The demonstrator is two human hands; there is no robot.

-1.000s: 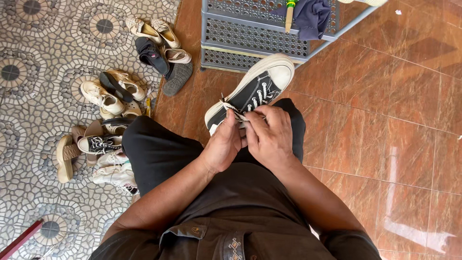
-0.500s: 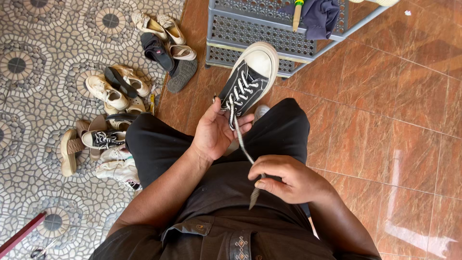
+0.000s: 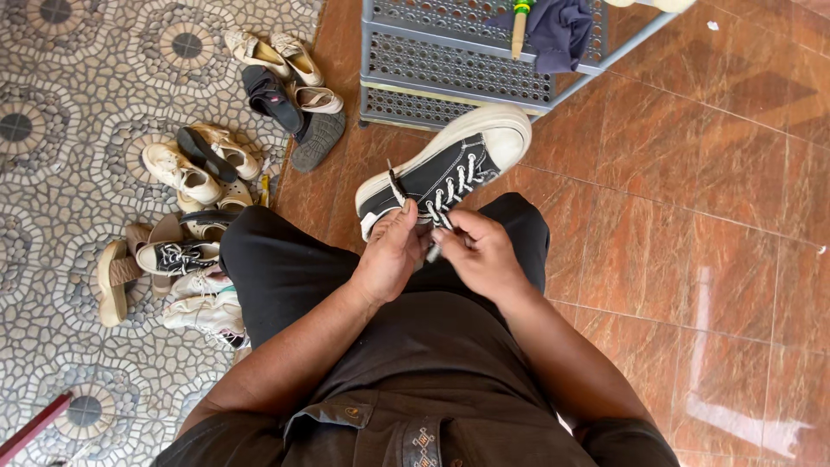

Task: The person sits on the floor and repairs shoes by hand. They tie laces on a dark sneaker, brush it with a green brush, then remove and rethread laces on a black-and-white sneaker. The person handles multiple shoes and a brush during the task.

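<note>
Lacing step: left hand (image 3: 391, 255) pinching the collar of the black high-top sneaker (image 3: 445, 169), right hand (image 3: 481, 252) gripping the white shoelace (image 3: 443, 207) end. Next likely: careful aim at an eyelet.

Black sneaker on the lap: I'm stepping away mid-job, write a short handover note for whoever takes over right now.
Left hand: gripping the heel end of the black sneaker, steadying it on the knee.
Right hand: pinching the white lace near the sneaker's collar.
Things: the sneaker lies across the black-trousered lap, toe pointing to the grey shoe rack. A pile of other shoes sits on the patterned floor to the left.
Done: lace crosses through the lower and middle eyelets.
Left: the top eyelets look unfinished and the lace ends are untied; how many eyelets remain is hidden by the hands.
</note>
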